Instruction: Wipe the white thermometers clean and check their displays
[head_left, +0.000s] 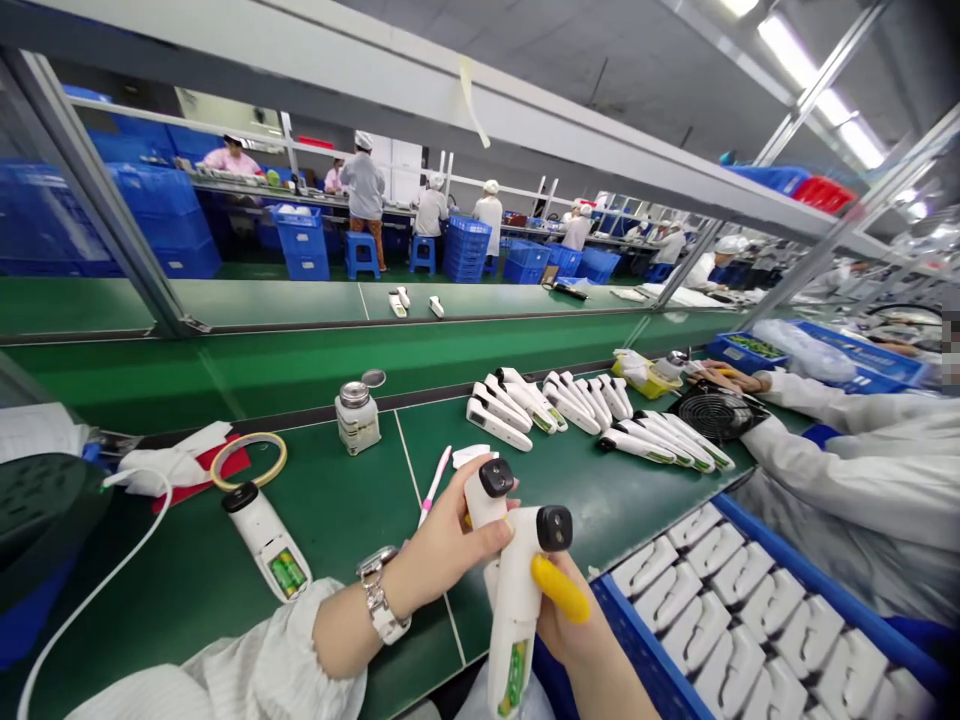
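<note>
I'm holding two white handheld thermometers over the green counter (337, 510), just in front of my chest. My left hand (442, 545), w/ a wristwatch (380, 600) on it, is closing around the upper thermometer (486, 495), its dark sensor end pointing up. My right hand (570, 620), wearing a yellow finger cot (561, 588), is gripping the lower thermometer (517, 610), which is hanging down w/ its open battery bay at the bottom; the two units are touching. Taking the lower thermometer as landmark: left of it, another thermometer (266, 540) is lying on the counter w/ green batteries showing, and beyond that a tape ring (248, 460) is sitting on a red pad. Behind it, a pink pen (435, 483) is lying on the counter, and farther back-left a small metal-capped bottle (357, 417) is standing upright. Behind-right, rows of finished units (592, 410) are lying side by side. Right of it, a blue tray (660, 670) is holding white housings. Farther right, a co-worker's sleeve (840, 470) is resting by a small fan (716, 413).
</note>
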